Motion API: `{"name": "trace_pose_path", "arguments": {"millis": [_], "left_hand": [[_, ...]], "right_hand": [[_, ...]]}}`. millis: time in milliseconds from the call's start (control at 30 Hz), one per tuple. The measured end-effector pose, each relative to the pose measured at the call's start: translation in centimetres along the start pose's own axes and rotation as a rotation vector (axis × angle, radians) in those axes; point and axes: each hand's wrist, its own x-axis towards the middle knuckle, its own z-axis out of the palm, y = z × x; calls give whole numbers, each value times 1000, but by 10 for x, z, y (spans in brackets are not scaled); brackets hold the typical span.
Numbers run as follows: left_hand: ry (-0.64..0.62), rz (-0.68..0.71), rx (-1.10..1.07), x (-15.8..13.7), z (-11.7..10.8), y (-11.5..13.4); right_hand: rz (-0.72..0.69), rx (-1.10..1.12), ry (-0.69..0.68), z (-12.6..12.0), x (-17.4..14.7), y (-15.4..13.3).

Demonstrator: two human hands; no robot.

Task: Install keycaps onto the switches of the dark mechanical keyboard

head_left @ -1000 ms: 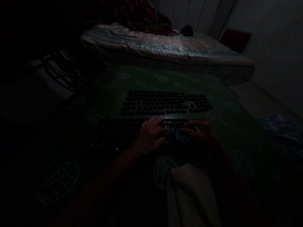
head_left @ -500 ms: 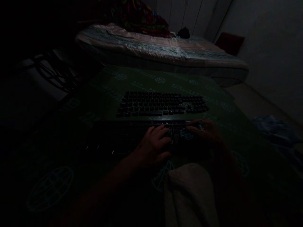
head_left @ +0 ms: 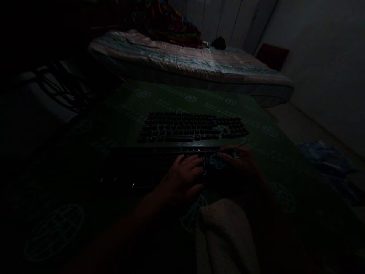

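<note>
My left hand (head_left: pixel 184 177) lies with its fingers spread on the right half of a dark keyboard base (head_left: pixel 125 167), steadying or touching it from above. At that base's right end, my right hand (head_left: pixel 238 161) is closed in a pinch. A small pale thing shows between its fingers and a thin line sticks out above it; the gloom hides what it is. Behind the base, loose black keycaps (head_left: pixel 176 127) lie on the green table (head_left: pixel 128 102), set out in the pattern of a keyboard. Little detail shows on the base itself.
A light cloth (head_left: pixel 225 232) sits at the near edge, between my forearms. Beyond the table stands a bed (head_left: pixel 182 57) with a dark red patterned blanket (head_left: pixel 171 28). Bluish fabric (head_left: pixel 325 156) lies on the right. The room is very dark.
The view has shifted slightly, moving everything a little left in the picture. Both hands keep about the same places on the keyboard base.
</note>
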Motion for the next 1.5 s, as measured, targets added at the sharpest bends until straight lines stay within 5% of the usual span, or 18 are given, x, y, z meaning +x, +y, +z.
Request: {"name": "trace_pose_path", "arguments": {"millis": [467,633,800,1500], "left_hand": [[10,6,15,1,-1,1],[39,26,35,1,1,0],[58,37,47,1,3,-1],[73,45,42,2,4,0]], "right_hand": [[26,-11,-54,-7,0,0],[69,-37,58,-8,3,1],[-35,-27,19,6,2,2],[10,-30,62,9,2,3]]}}
